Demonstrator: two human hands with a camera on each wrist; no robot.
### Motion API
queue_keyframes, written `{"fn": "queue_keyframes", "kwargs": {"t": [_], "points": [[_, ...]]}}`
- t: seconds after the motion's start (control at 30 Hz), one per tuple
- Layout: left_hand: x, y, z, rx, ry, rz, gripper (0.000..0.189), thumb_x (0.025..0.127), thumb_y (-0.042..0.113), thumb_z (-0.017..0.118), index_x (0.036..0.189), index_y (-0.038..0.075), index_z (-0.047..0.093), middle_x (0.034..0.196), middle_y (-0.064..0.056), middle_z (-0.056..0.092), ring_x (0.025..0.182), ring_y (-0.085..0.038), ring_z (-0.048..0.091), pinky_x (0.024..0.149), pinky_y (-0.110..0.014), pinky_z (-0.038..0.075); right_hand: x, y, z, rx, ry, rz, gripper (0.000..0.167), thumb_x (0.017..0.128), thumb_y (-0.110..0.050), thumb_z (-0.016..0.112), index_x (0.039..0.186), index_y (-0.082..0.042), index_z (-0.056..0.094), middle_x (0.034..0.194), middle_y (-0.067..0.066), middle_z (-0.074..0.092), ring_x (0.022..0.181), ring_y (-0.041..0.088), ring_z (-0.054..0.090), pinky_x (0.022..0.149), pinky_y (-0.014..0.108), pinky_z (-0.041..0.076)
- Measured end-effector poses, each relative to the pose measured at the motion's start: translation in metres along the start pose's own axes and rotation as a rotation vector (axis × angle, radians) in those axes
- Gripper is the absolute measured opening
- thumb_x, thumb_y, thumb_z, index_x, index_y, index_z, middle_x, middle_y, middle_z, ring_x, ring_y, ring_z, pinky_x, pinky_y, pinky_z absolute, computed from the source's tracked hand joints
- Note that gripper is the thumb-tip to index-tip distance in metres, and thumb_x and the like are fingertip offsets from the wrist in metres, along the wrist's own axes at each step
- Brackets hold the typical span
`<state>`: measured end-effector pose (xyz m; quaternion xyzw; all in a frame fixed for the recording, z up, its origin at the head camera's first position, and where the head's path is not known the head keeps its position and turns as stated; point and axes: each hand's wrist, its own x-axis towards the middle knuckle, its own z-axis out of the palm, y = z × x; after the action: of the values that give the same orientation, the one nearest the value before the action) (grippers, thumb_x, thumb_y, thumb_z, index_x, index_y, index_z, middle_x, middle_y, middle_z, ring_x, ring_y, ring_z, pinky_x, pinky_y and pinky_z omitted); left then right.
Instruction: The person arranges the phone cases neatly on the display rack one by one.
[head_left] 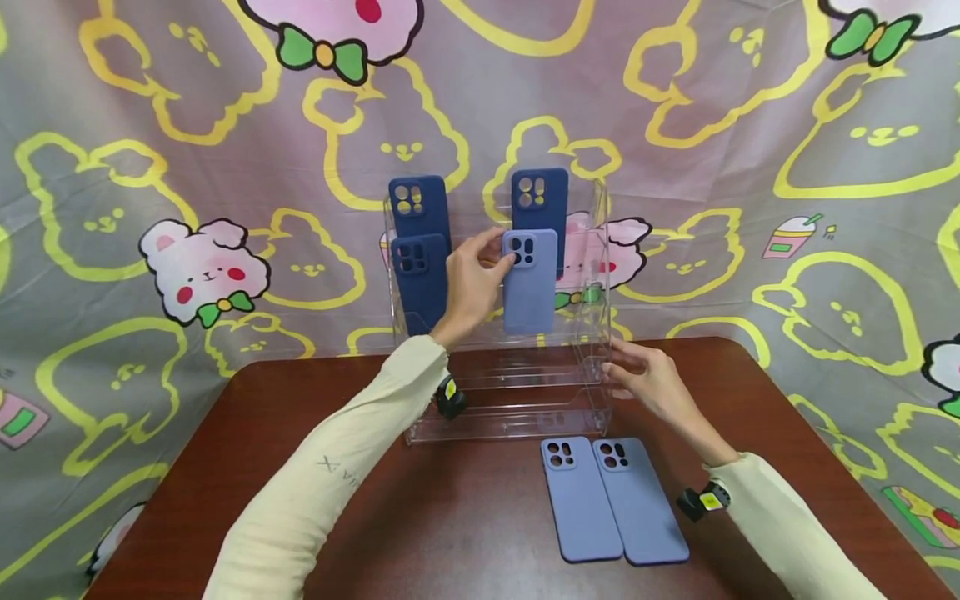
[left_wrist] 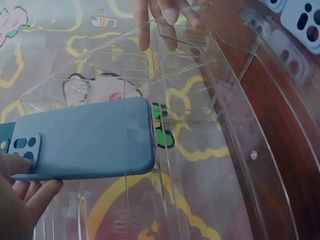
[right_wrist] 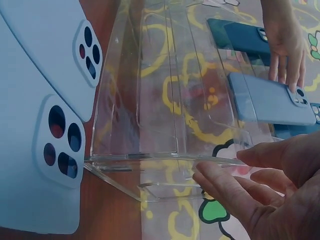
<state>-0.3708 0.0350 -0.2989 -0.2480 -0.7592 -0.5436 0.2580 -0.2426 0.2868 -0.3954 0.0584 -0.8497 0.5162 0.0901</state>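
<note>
The left hand [head_left: 476, 279] is clamped on the light blue phone case [head_left: 530, 287] just right of the middle of the frame, pinching its upper left corner by the camera cutouts, with the thumb on the front face and fingers behind. The case is upright at the clear rack [head_left: 480, 429]; whether its lower edge rests on the ledge I cannot tell. Below and to the right, the right hand [head_left: 648, 375] is at the rack's right side, its thumb and fingers apart and gripping no case; contact with the plastic is unclear.

Directly behind the held case stands a dark blue case [head_left: 551, 200]. Left of centre, a rear navy case [head_left: 431, 208] is partly covered by a front navy case [head_left: 422, 287].

As far as the pictures show, the work looks a little past halfway: three dark cases are racked, the light one seems nearly placed but not yet let go, and two more, an inner pale case [head_left: 585, 508] and an outer pale case [head_left: 645, 500], lie side by side on the table [head_left: 420, 533], lower right, apparently left to do.
</note>
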Motion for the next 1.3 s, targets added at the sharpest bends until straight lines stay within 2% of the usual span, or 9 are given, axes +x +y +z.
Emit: {"fn": "queue_keyframes", "kwargs": {"t": [0.13, 0.37, 0.6, 0.73, 0.87, 1.03, 1.17, 1.3], "points": [[0.001, 0.002, 0.001, 0.012, 0.005, -0.01, 0.037, 0.092, -0.001, 0.077, 0.129, -0.003, 0.071, 0.108, -0.02, 0.073, 0.091, -0.031, 0.074, 0.085, -0.039, 0.064, 0.0, -0.001, 0.0, -0.001, -0.005, 0.001, 0.055, 0.102, -0.001, 0.065, 0.153, 0.007, 0.046, 0.137, 0.036, 0.06, 0.095, 0.036, 0.077, 0.071, 0.033, 0.066], [-0.003, 0.006, -0.007, 0.098, 0.001, -0.061, 0.042, 0.094, 0.01, 0.079, 0.134, 0.007, 0.07, 0.112, -0.016, 0.073, 0.095, -0.028, 0.074, 0.084, -0.04, 0.061, 0.003, -0.004, 0.0, -0.016, 0.001, 0.008, 0.055, 0.102, -0.001, 0.066, 0.153, 0.006, 0.047, 0.138, 0.036, 0.06, 0.095, 0.038, 0.077, 0.07, 0.032, 0.066], [-0.01, 0.004, -0.011, 0.066, -0.032, -0.036, 0.044, 0.094, 0.007, 0.078, 0.137, 0.007, 0.068, 0.116, -0.02, 0.071, 0.099, -0.032, 0.074, 0.089, -0.044, 0.062, 0.003, -0.002, 0.0, -0.02, 0.007, 0.005, 0.054, 0.101, 0.001, 0.064, 0.152, 0.009, 0.047, 0.136, 0.036, 0.06, 0.093, 0.039, 0.077, 0.069, 0.033, 0.066], [-0.016, -0.001, -0.017, 0.004, -0.039, -0.015, 0.043, 0.094, 0.003, 0.076, 0.136, 0.005, 0.068, 0.117, -0.022, 0.07, 0.101, -0.035, 0.074, 0.09, -0.046, 0.062, 0.002, -0.001, 0.0, -0.014, 0.005, 0.012, 0.053, 0.101, 0.002, 0.064, 0.151, 0.01, 0.048, 0.134, 0.036, 0.061, 0.091, 0.037, 0.078, 0.069, 0.033, 0.066], [-0.022, -0.005, -0.03, -0.053, -0.05, -0.003, 0.043, 0.094, 0.001, 0.075, 0.136, 0.003, 0.068, 0.118, -0.022, 0.069, 0.104, -0.036, 0.072, 0.091, -0.049, 0.061, 0.002, 0.0, 0.0, -0.01, 0.006, 0.013, 0.052, 0.101, 0.002, 0.064, 0.15, 0.01, 0.047, 0.133, 0.037, 0.061, 0.091, 0.036, 0.078, 0.07, 0.034, 0.066], [-0.033, -0.006, -0.054, -0.047, -0.054, 0.005, 0.039, 0.096, 0.007, 0.075, 0.136, 0.005, 0.069, 0.119, -0.02, 0.07, 0.108, -0.032, 0.07, 0.094, -0.052, 0.06, 0.003, 0.0, -0.001, -0.013, 0.003, 0.019, 0.053, 0.101, 0.003, 0.064, 0.151, 0.009, 0.047, 0.134, 0.037, 0.061, 0.093, 0.038, 0.077, 0.07, 0.032, 0.066], [-0.045, -0.008, -0.074, -0.062, -0.04, 0.023, 0.035, 0.099, 0.006, 0.072, 0.133, 0.005, 0.071, 0.119, -0.018, 0.07, 0.109, -0.029, 0.069, 0.094, -0.043, 0.061, 0.003, -0.001, -0.001, -0.024, -0.006, 0.018, 0.054, 0.101, 0.002, 0.065, 0.151, 0.009, 0.047, 0.134, 0.036, 0.061, 0.093, 0.039, 0.077, 0.069, 0.031, 0.066], [-0.057, -0.011, -0.092, -0.06, -0.001, 0.087, 0.03, 0.099, 0.004, 0.071, 0.129, 0.003, 0.072, 0.117, -0.018, 0.07, 0.11, -0.029, 0.067, 0.091, -0.037, 0.059, 0.003, -0.003, -0.003, -0.018, -0.011, 0.021, 0.055, 0.101, 0.001, 0.065, 0.152, 0.008, 0.047, 0.134, 0.036, 0.061, 0.092, 0.038, 0.078, 0.069, 0.031, 0.066]]}}
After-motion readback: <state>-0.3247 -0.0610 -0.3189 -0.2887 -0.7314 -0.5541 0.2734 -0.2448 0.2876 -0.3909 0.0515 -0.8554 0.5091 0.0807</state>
